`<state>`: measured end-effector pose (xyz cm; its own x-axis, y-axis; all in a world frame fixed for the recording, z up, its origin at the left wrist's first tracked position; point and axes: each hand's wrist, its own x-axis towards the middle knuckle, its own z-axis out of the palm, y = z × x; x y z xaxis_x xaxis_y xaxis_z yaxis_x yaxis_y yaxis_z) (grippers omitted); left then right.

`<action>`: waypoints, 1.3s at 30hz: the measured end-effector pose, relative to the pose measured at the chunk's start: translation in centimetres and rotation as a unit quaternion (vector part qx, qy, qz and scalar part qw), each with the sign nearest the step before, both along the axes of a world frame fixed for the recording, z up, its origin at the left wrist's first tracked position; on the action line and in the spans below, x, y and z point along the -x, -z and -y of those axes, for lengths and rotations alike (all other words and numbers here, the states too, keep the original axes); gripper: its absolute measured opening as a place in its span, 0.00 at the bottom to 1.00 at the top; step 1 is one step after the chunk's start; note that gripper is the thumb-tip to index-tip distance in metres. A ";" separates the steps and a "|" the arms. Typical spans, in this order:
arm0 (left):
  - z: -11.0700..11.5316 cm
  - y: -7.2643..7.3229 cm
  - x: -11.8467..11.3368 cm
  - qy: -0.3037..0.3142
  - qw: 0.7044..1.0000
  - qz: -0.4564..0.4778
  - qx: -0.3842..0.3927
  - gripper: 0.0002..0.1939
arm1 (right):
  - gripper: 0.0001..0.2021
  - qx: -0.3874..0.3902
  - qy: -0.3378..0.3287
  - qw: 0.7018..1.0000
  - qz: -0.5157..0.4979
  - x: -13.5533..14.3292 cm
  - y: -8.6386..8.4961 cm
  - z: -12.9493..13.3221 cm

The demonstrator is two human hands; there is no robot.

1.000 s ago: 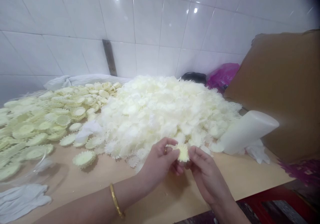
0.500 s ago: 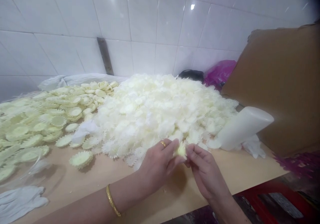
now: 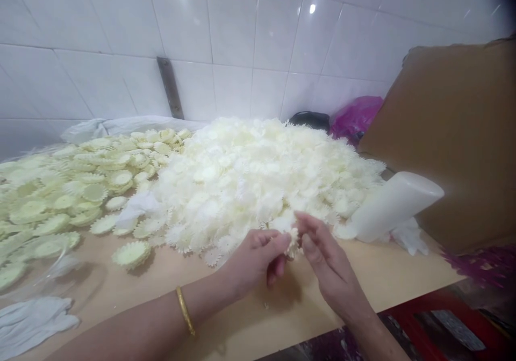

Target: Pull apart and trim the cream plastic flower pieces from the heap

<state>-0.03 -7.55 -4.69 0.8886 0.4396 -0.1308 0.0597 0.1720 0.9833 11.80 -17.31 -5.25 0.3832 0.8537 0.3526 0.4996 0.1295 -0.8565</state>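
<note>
frilled flower disc (image 3: pixel 294 242) pinched in my left hand (image 3: pixel 255 260)
through the head view i see it above the tan tabletop (image 3: pixel 322 315), before the cream disc heap (image 3: pixel 258 173); my right hand (image 3: pixel 331 267) is just beside, thumb and fingers parted.

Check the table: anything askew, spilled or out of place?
The white container right of the pale heap slants to the right; the cardboard box beside it slants too, so the lens may exaggerate that. A crumpled white scrap lies among the frilled discs at left, unlike them. No spill or damage is evident.
</note>
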 end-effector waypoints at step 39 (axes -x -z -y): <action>0.4 0.7 -1.1 -0.133 0.989 0.008 0.063 0.10 | 0.09 -0.149 0.138 0.863 0.462 1.3 2.0 -1.7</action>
